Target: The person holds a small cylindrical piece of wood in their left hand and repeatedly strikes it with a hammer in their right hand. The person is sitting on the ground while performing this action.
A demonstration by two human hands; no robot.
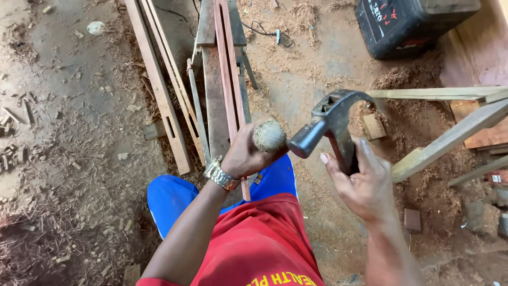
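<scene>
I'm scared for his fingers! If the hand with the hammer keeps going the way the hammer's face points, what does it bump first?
Probably the round worn handle top that the left hand grips; the hammer in the right hand faces it closely, though depth is unclear.

Bright, even daylight, soft and diffuse, no glare. Faint shadows under the timber strips [159, 85] at upper centre. Dimmer in lower left corner. Sharp mid-frame; slight motion blur on hammer head [330, 119]. Mild wide-angle stretch towards frame edges.
</scene>
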